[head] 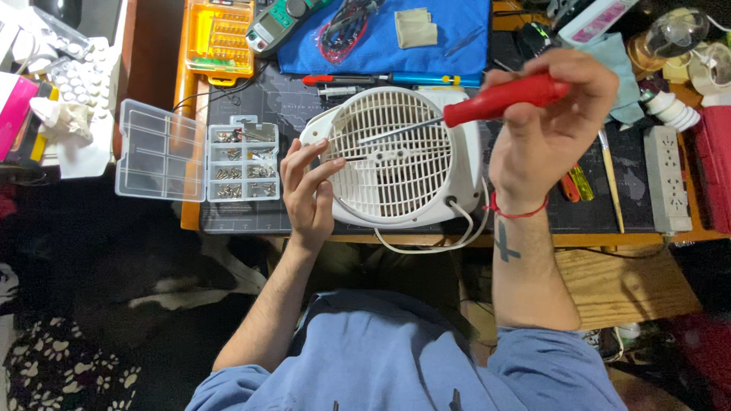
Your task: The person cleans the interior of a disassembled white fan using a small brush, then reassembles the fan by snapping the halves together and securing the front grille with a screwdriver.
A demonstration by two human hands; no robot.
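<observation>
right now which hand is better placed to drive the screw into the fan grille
Right. The right hand holds the red screwdriver, tip on the grille. The left hand only steadies something small at the tip.

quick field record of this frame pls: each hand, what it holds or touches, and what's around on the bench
right hand: grips red-handled screwdriver, shaft angled down onto the grille
left hand: fingers pinch a small dark screw-like part at the grille's left edge
workpiece: white fan heater lying grille-up, cord looping off the bench edge
left of it: clear parts box, lid open, small hardware inside
behind: yellow bit case, blue cloth, green meter
right: white power strip
</observation>
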